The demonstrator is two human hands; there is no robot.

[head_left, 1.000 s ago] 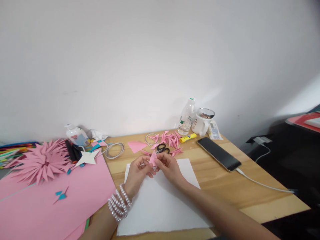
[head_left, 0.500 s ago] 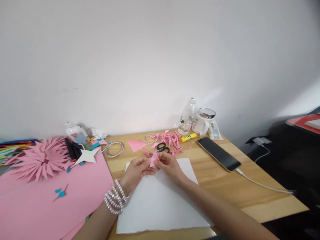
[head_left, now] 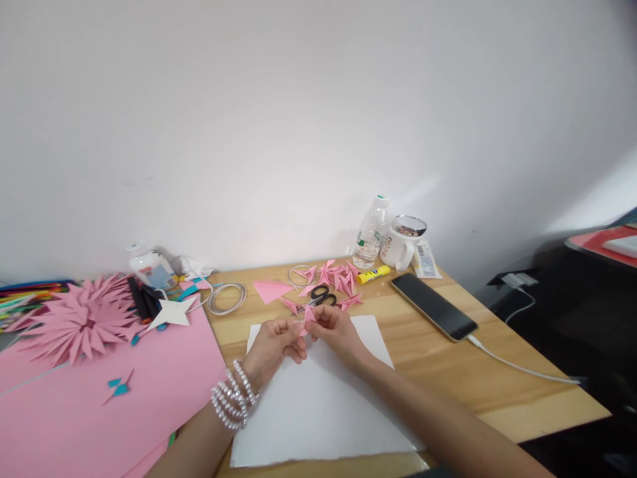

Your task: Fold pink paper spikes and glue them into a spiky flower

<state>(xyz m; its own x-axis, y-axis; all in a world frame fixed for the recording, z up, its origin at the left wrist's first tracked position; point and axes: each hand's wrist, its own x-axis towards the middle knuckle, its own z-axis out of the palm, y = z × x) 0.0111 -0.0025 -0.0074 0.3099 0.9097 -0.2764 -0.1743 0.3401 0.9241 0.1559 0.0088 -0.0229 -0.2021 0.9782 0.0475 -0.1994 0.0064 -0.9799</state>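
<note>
A small folded piece of pink paper [head_left: 309, 316] is pinched between both hands above a white sheet [head_left: 323, 405]. My left hand [head_left: 279, 340], with beaded bracelets at the wrist, grips its lower left part. From the other side, my right hand [head_left: 332, 329] holds it between thumb and fingers, which partly cover it. Just beyond the hands lie black-handled scissors [head_left: 324, 297], partly hidden. Several folded pink paper pieces [head_left: 343, 277] are heaped behind them, with a flat pink paper triangle [head_left: 271, 291] to the left.
A yellow glue stick [head_left: 373, 275], a clear bottle [head_left: 371, 236] and a white mug [head_left: 398, 249] stand or lie at the back. A phone [head_left: 434, 307] with a cable is on the right. Leftward are a pink paper flower [head_left: 87, 322], a white star [head_left: 174, 311] and pink sheets [head_left: 164, 392].
The pink paper between my fingers has turned and looks narrower, more of it covered. My left hand's fingers have shifted slightly; the view has moved a little.
</note>
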